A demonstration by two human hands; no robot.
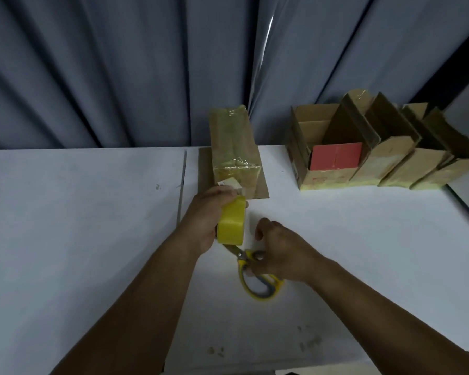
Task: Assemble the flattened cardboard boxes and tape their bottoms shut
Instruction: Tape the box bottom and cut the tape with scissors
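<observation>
By the box, the tape roll is gripped in the left hand, scissors in the right hand; cutting it free seems due.

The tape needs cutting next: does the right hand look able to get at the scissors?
Likely yes: the right hand pinches the scissors near their pivot, nothing between; the left hand holds the tape roll.
</observation>
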